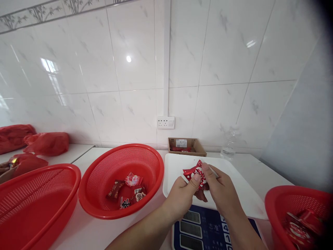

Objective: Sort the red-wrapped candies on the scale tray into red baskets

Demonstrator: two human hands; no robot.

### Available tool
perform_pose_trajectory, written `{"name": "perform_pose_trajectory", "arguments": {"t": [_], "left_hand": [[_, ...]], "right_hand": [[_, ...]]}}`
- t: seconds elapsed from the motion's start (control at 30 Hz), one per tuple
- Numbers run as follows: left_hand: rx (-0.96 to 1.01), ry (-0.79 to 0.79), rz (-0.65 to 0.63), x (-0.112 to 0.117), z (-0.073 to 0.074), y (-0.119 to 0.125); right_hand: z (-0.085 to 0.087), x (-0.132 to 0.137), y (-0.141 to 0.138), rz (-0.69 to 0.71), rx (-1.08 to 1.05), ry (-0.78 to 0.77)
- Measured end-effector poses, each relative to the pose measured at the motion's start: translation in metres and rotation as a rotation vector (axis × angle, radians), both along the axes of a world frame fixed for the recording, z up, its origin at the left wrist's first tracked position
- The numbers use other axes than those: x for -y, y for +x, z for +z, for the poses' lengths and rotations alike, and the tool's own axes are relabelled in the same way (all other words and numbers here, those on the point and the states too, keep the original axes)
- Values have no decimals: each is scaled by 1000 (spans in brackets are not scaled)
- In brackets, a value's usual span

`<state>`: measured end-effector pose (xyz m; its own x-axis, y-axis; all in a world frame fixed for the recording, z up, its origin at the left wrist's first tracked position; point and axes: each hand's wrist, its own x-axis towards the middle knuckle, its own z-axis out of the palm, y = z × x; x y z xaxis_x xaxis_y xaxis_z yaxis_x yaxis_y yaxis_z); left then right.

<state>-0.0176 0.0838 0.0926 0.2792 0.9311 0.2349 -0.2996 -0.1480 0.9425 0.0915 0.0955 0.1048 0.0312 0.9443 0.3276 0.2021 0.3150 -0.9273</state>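
Over the white weighing tray (pixel 241 173) of a digital scale (pixel 194 231), both my hands grip small red snack packets (pixel 198 172) with white lettering. My left hand (pixel 182 194) is closed, its thumb pressed on the front of the packets. From the other side my right hand (pixel 222 187) pinches them, with a pale edge showing by its fingers. A darker reddish wrapper (pixel 201 195) hangs below between the hands. How many packets are held is hidden by the fingers.
Left of the scale, a red perforated basket (pixel 91 194) holds several wrapped snacks. Another red basket (pixel 52 173) stands farther left, and one with red packets (pixel 273 194) is at right. Behind are a cardboard box (pixel 200 147), a clear plastic bottle (pixel 229 147) and red bags (pixel 49 142).
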Motion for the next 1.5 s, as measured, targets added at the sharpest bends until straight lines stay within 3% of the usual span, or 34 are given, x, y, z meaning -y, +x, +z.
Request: {"name": "perform_pose_trajectory", "arguments": {"t": [0.33,1.5], "left_hand": [[-37,-31,31,1,1,0],[-56,-6,34,2,3,1]], "right_hand": [[3,2,-2,-64,46,14],[1,0,-2,-63,36,-12]]}}
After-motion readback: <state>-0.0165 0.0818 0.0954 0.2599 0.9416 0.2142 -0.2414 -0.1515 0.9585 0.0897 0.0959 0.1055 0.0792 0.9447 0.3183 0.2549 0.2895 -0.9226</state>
